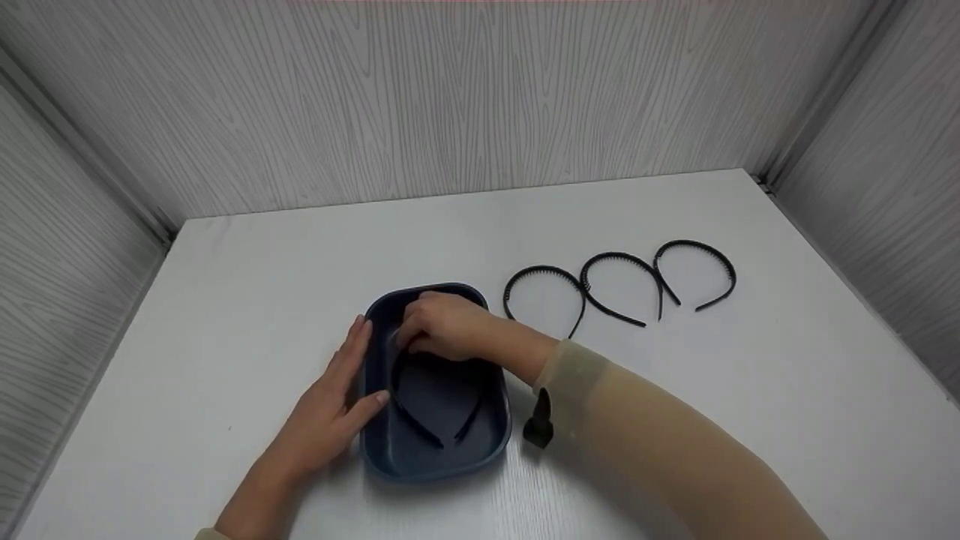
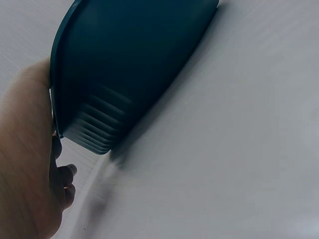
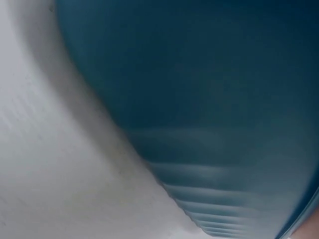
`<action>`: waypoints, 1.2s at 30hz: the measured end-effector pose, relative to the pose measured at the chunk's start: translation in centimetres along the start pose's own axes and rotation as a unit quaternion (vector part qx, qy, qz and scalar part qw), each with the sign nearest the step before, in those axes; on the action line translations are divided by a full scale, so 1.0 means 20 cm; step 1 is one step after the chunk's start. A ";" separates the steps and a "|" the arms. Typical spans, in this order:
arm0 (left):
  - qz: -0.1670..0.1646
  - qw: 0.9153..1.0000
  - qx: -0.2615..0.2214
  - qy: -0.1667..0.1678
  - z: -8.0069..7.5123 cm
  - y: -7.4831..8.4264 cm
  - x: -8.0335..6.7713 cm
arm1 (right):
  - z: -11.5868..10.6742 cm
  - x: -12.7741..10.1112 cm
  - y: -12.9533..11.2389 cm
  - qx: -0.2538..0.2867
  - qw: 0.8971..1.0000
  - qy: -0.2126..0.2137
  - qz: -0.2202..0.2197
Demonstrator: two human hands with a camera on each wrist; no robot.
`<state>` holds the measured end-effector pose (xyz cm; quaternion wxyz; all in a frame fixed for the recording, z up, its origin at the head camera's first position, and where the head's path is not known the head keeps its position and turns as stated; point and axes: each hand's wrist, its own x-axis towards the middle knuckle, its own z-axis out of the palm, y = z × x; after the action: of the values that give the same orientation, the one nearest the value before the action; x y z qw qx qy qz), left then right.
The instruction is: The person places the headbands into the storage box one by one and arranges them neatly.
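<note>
While the left hand (image 1: 330, 409) rests flat with straight fingers against the blue tray's (image 1: 491, 442) near-left wall, a black headband (image 1: 431, 401) lies inside the tray, its arch pinched under the right hand's (image 1: 446, 326) curled fingers farther back.

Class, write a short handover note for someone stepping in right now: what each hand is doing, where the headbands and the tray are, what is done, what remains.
Left hand: flat against the dark blue tray's left side, thumb on the rim.
Right hand: inside the tray, gripping the top of a black headband.
Done: that one headband lies in the tray.
Left: three headbands lie in a row on the white table, right of the tray.
</note>
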<state>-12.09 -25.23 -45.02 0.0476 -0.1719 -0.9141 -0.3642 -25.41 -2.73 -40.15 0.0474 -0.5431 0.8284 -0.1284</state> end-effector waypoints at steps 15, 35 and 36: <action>-0.007 1.000 0.003 -0.006 0.01 0.01 0.00 | -0.06 -0.05 0.00 0.041 0.996 0.068 -0.028; 0.002 1.000 0.012 0.011 0.02 -0.01 -0.03 | -0.54 -0.95 0.73 0.134 0.919 0.272 0.254; 0.002 1.000 0.012 0.013 0.01 -0.01 -0.04 | -0.54 -0.99 0.77 0.137 0.914 0.272 0.269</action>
<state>-11.45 -25.53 -45.47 0.0618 -0.1683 -0.9175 -0.3549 -33.46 22.83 -35.04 -0.0730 -0.2322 0.8983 -0.3657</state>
